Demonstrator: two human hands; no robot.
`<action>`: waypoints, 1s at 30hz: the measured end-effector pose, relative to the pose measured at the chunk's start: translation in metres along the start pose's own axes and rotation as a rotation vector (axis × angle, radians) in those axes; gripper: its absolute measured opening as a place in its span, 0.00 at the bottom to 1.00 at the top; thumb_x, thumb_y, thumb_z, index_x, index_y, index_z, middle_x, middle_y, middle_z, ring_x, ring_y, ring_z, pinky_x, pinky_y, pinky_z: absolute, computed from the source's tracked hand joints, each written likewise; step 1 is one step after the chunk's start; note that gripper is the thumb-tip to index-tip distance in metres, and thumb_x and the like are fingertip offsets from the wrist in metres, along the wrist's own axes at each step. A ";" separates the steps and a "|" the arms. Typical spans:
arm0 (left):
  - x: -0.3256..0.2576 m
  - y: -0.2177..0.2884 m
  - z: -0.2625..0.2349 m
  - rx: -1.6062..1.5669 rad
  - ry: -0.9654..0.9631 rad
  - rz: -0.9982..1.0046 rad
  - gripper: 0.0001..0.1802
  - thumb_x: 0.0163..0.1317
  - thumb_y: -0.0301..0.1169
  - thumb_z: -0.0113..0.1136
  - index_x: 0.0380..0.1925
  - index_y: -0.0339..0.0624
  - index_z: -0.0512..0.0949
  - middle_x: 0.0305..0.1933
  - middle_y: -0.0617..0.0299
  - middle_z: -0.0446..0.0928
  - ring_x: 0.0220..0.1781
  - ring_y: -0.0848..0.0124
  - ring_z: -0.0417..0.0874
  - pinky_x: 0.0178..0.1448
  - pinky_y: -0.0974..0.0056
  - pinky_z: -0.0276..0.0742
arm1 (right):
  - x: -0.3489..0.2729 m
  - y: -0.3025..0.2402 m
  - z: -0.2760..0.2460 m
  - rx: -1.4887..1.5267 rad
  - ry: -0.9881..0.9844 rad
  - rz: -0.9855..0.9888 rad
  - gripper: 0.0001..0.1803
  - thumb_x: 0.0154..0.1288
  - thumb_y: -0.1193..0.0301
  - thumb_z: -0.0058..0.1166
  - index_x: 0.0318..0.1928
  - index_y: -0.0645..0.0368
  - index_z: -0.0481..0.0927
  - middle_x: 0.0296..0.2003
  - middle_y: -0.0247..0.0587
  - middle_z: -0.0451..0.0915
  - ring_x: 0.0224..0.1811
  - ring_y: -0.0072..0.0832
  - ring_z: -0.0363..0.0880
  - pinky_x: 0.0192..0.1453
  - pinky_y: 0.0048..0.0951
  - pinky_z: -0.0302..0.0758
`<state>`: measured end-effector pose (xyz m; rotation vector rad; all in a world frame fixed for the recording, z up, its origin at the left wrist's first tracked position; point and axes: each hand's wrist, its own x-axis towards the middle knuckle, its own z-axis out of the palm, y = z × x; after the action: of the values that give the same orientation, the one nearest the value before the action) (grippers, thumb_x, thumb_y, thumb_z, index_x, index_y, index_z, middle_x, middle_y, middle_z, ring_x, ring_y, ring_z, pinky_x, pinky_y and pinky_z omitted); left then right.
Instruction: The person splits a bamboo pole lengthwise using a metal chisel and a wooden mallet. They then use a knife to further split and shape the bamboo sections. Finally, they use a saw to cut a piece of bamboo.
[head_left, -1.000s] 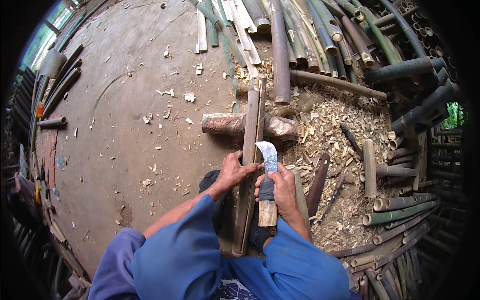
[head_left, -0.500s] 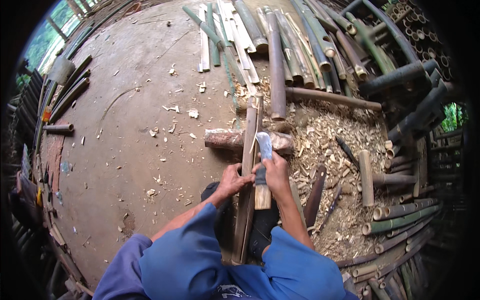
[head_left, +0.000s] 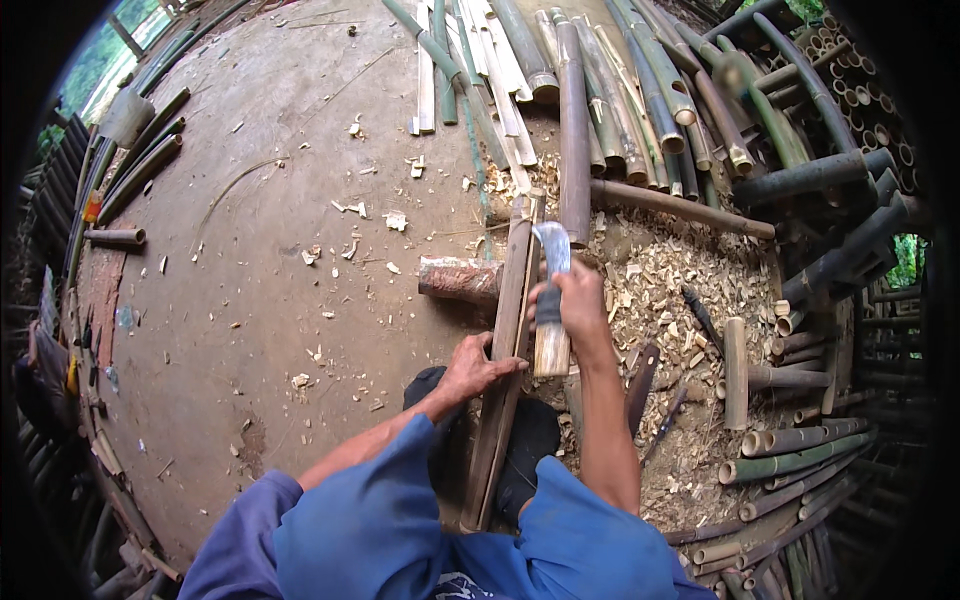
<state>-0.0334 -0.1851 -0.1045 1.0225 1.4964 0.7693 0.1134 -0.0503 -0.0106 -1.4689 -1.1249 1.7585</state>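
Observation:
A long brown length of split bamboo (head_left: 512,290) slants away from between my legs, its far part over a short log (head_left: 450,279) on the ground. My left hand (head_left: 472,369) grips the bamboo's left side, the thumb laid across it toward the right. In my right hand (head_left: 582,308) is a billhook (head_left: 553,240) with a hooked metal blade, a dark wrapping and a pale wooden handle. My fingers are closed round the wrapped part. The blade points away from me, just right of the bamboo; whether it touches cannot be told.
Wood chips (head_left: 660,290) cover the ground at right, with a dark saw-like blade (head_left: 641,385) and an upright wooden piece (head_left: 736,370). Bamboo poles (head_left: 575,130) lie at the far side. More poles (head_left: 800,455) are stacked at lower right, others (head_left: 150,165) at far left.
My right hand has moved the billhook forward and to the right, off the bamboo's edge. My left hand stays on the bamboo, its thumb now stretched further across. The view has shifted slightly.

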 end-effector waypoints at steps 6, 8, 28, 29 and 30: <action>-0.002 0.021 0.005 0.043 -0.066 -0.062 0.33 0.53 0.44 0.81 0.51 0.30 0.83 0.35 0.52 0.87 0.37 0.69 0.88 0.43 0.61 0.84 | 0.010 0.000 -0.009 -0.105 0.058 -0.146 0.18 0.76 0.71 0.42 0.60 0.67 0.74 0.27 0.42 0.84 0.21 0.26 0.83 0.22 0.29 0.82; -0.004 0.018 0.001 -0.018 -0.055 -0.082 0.34 0.53 0.43 0.81 0.53 0.30 0.81 0.36 0.52 0.87 0.37 0.68 0.88 0.44 0.62 0.84 | -0.018 -0.001 -0.002 -0.111 0.012 -0.132 0.20 0.76 0.71 0.41 0.62 0.67 0.74 0.27 0.41 0.84 0.22 0.24 0.83 0.25 0.28 0.82; 0.007 -0.010 0.024 0.038 -0.028 0.002 0.40 0.61 0.46 0.74 0.54 0.29 0.61 0.55 0.29 0.74 0.61 0.43 0.80 0.64 0.48 0.75 | -0.125 0.069 -0.032 -0.988 0.039 -0.507 0.29 0.68 0.74 0.56 0.70 0.58 0.74 0.43 0.58 0.87 0.42 0.51 0.88 0.46 0.47 0.83; 0.006 -0.012 0.025 0.037 -0.020 0.010 0.39 0.61 0.46 0.74 0.54 0.29 0.60 0.56 0.28 0.74 0.62 0.42 0.79 0.64 0.47 0.75 | -0.124 0.067 -0.031 -1.010 0.035 -0.511 0.29 0.68 0.75 0.56 0.70 0.59 0.75 0.41 0.58 0.87 0.41 0.51 0.88 0.44 0.47 0.83; 0.006 -0.014 0.025 0.036 -0.012 0.018 0.39 0.62 0.46 0.73 0.54 0.29 0.60 0.56 0.27 0.74 0.62 0.40 0.79 0.64 0.46 0.75 | -0.124 0.065 -0.030 -1.031 0.029 -0.516 0.29 0.67 0.75 0.57 0.70 0.60 0.75 0.40 0.58 0.87 0.39 0.50 0.88 0.43 0.47 0.83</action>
<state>-0.0116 -0.1871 -0.1241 1.0668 1.4974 0.7504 0.1760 -0.1791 -0.0091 -1.4703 -2.3243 0.7750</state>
